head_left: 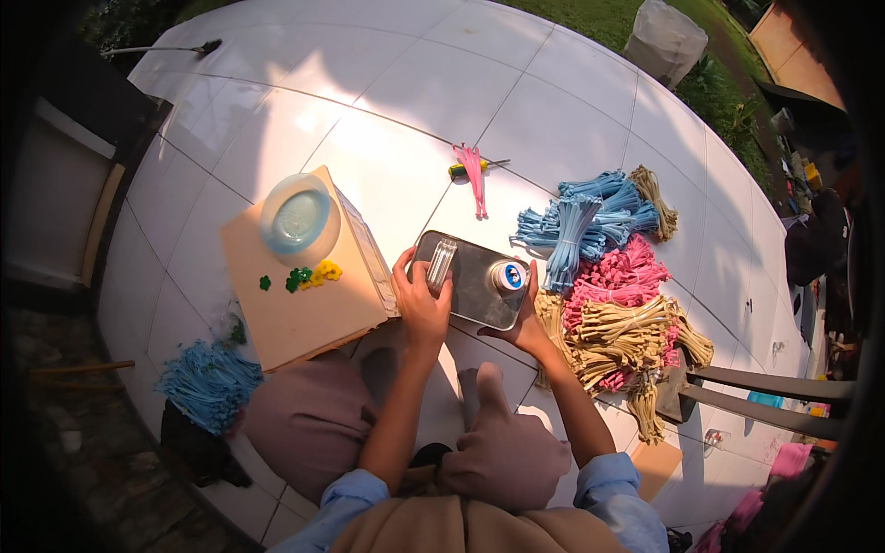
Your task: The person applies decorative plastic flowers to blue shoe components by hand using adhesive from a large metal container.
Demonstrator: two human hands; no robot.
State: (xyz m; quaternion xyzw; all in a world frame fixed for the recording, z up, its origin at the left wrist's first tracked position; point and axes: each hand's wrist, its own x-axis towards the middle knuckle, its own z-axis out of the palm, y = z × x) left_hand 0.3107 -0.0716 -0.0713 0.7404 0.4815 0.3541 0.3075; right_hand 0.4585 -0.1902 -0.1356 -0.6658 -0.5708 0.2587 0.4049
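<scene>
A dark grey rectangular tray (477, 297) with rounded corners lies in front of me between my hands. My left hand (422, 302) is closed on its left end, with the thumb beside a clear ribbed glass or plastic piece (442, 262) on the tray. Round the opposite end, my right hand (525, 324) grips the lower right corner. Near that hand, a small round white container (510, 276) with a blue-and-white top sits on the tray.
Left stands a cardboard box (295, 327) bearing a translucent bowl (300, 219), green (298, 279) and yellow flower-shaped pieces (325, 272). Right lie blue (576, 226), pink (618, 276) and tan bundles (627, 332) of thin strips. Ahead, pink strips (476, 180) cross a screwdriver (458, 170).
</scene>
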